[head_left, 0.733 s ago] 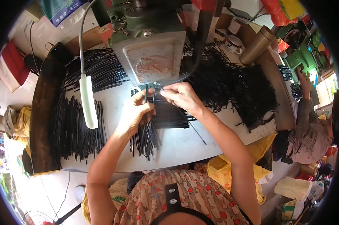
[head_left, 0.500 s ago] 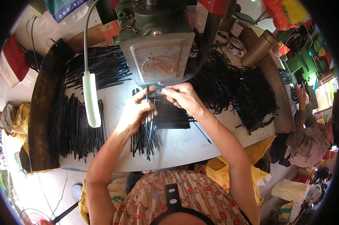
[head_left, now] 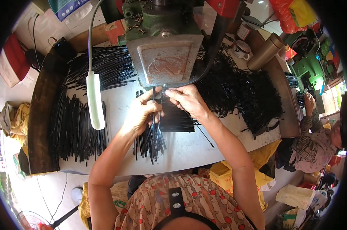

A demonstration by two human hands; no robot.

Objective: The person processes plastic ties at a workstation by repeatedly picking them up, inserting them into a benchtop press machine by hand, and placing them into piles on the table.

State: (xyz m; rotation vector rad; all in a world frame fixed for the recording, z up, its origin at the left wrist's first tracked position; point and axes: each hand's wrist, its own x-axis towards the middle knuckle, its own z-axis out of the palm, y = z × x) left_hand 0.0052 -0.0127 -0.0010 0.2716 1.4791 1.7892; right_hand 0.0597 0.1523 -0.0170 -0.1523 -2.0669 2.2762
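Just under the front plate of a green press (head_left: 165,61), my two hands are close together. My left hand (head_left: 146,111) is closed around a few slim black strips (head_left: 154,132), which hang toward me from between its fingers. My right hand (head_left: 188,100) pinches at the strips' upper ends beside the left fingertips. A thin black strip (head_left: 205,137) extends from below the right hand toward the near side. The press's lower edge partly hides the strip tips, so what they touch there cannot be made out. A neat stack of dark strips (head_left: 177,119) lies beneath my hands.
Piles of black strips cover the left (head_left: 77,130) and right (head_left: 238,88) of the metal tabletop (head_left: 189,153). A white lamp (head_left: 94,101) hangs at left. A thermos (head_left: 266,51) and mug (head_left: 241,49) stand at back right. A co-worker (head_left: 315,145) handles strips farther right.
Both hands stay almost in place under the press. The strips in my left hand have shifted slightly to the right. The head view has moved a little.
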